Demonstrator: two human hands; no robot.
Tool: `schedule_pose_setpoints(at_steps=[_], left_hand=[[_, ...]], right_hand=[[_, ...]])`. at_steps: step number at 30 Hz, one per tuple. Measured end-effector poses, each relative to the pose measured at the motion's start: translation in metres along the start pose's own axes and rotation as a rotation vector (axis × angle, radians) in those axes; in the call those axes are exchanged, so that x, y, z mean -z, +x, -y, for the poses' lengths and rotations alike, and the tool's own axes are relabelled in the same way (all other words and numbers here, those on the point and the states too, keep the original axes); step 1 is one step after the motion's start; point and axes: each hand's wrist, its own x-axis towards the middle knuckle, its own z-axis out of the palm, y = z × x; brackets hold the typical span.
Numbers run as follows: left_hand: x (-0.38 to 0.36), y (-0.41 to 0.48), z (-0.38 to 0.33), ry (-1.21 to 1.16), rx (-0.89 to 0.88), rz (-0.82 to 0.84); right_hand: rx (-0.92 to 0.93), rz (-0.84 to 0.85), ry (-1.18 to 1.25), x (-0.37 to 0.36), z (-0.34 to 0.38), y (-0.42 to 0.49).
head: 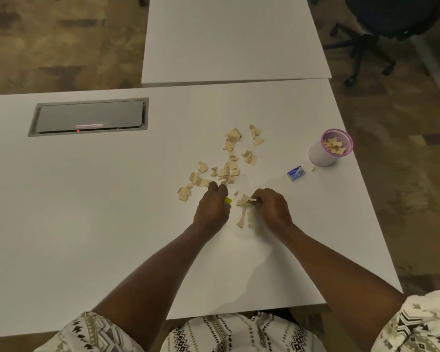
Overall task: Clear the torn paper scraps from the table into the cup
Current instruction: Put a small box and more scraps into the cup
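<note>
The torn paper scraps are lying in a loose scatter across the middle of the white table, running from a far cluster down to a few pieces right under the person's hands. The right hand is curling over the nearest scraps, its fingertips pinching a small bunch of them and gathering them in, probably so that several go in one trip rather than piece by piece. The left hand is sitting just beside it with fingers folded in around a small yellow object; what that object is cannot be told, as only its tip is showing.

The cup, white with a purple rim, is standing well apart to the right, near the table's edge, and is already holding some scraps, so the clearing looks partly done with most of the pile still out. One tiny scrap is lying just beside the cup's base.

Between the hands and the cup a small blue and white box is resting on the table; it is low and slightly off the straight line, so it seems unlikely to block a lifted hand. A grey cable hatch is set into the table far to the left, clear of the work. An office chair is standing on the floor beyond the right corner.
</note>
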Motion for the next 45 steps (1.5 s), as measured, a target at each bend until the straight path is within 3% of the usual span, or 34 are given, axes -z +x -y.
schedule_pose_setpoints(at_steps=[6,11,16,20,24,32,38,42,45], left_hand=[[-0.009,0.020,-0.028,-0.019,0.027,-0.047],[-0.017,0.049,-0.076,-0.120,0.065,-0.109],[-0.022,0.092,-0.142,-0.210,-0.005,-0.151],[-0.028,0.132,-0.197,-0.262,-0.036,-0.180],[-0.037,0.168,-0.236,-0.220,-0.063,-0.173],[-0.061,0.201,-0.259,-0.055,-0.079,-0.115],[-0.070,0.203,-0.258,-0.004,-0.168,-0.052],[-0.066,0.198,-0.254,-0.026,-0.244,-0.029],[-0.062,0.191,-0.241,-0.051,-0.200,-0.072]], right_hand=[[-0.166,-0.001,0.290,0.030,-0.015,0.020],[-0.169,-0.034,0.395,0.074,-0.037,0.041],[-0.167,-0.199,0.400,0.135,-0.071,0.069],[-0.163,-0.304,0.241,0.176,-0.101,0.097],[-0.228,-0.237,0.237,0.192,-0.120,0.128],[-0.192,-0.075,0.242,0.203,-0.128,0.146],[-0.140,-0.149,0.204,0.216,-0.129,0.137],[0.102,-0.213,0.018,0.212,-0.130,0.127],[0.270,-0.100,-0.165,0.196,-0.136,0.122]])
